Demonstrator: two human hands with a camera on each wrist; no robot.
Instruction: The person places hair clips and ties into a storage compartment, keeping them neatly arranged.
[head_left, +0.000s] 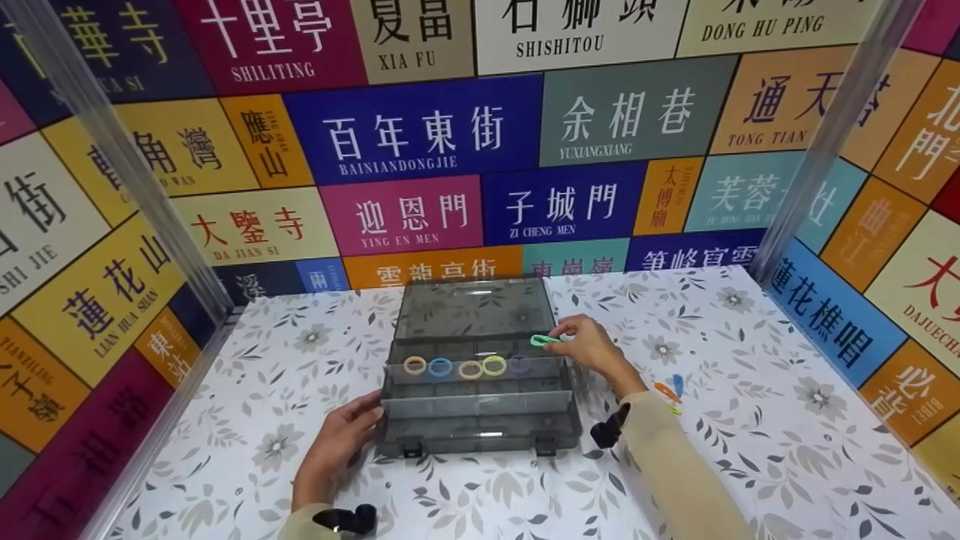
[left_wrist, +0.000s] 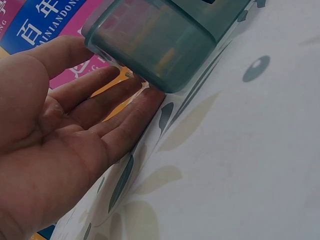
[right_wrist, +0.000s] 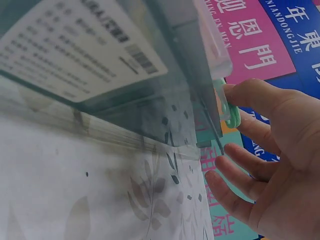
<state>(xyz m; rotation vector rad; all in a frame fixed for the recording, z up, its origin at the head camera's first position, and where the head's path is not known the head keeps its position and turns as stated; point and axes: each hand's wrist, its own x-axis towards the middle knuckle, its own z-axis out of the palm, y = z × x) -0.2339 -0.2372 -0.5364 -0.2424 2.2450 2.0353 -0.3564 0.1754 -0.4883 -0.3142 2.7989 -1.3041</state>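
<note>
A grey see-through compartment box (head_left: 480, 444) stands on the table with its lid (head_left: 474, 311) raised at the back. Several coloured hair ties sit in a row along a divider, among them a blue one (head_left: 440, 367), a yellow one (head_left: 494, 365) and a purple one (head_left: 519, 364). Between thumb and index finger, my right hand (head_left: 596, 352) pinches a green hair tie (right_wrist: 233, 115) over the box's right end; its other fingers are spread. My left hand (head_left: 341, 442) touches the box's left side with loosely extended fingers, the palm (left_wrist: 55, 145) facing it.
Right of the box, partly by the right sleeve, lie small orange (head_left: 665, 391), blue (head_left: 679, 384) and yellow-green (head_left: 675, 410) pieces. A flower-patterned cloth (head_left: 277, 450) covers the table. Behind stands a wall of coloured signs (head_left: 412, 127), with clear upright posts at both sides.
</note>
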